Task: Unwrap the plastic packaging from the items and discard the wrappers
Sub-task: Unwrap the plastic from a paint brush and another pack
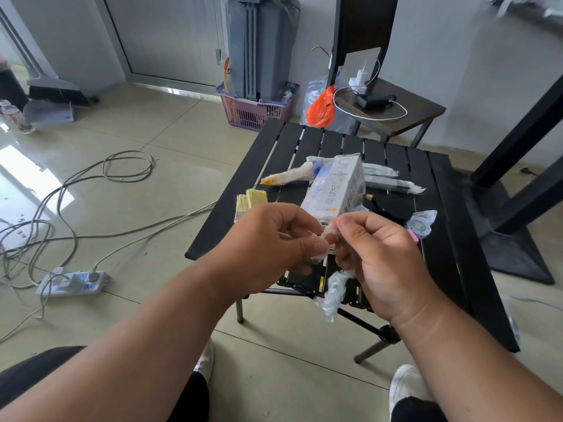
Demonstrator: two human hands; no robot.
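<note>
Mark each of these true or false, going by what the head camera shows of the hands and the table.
1. Both hands pinch a strip of plastic wrap. True: the left hand and right hand grip it.
2. The table is white. False: it is black and slatted.
3. The box still has plastic around it. True.
4. The orange bag lies on the table. False: it hangs beyond the table, by the chair.

A crumpled clear plastic wrapper [333, 287] hangs twisted above wrapped items [336, 190] on the table.
</note>
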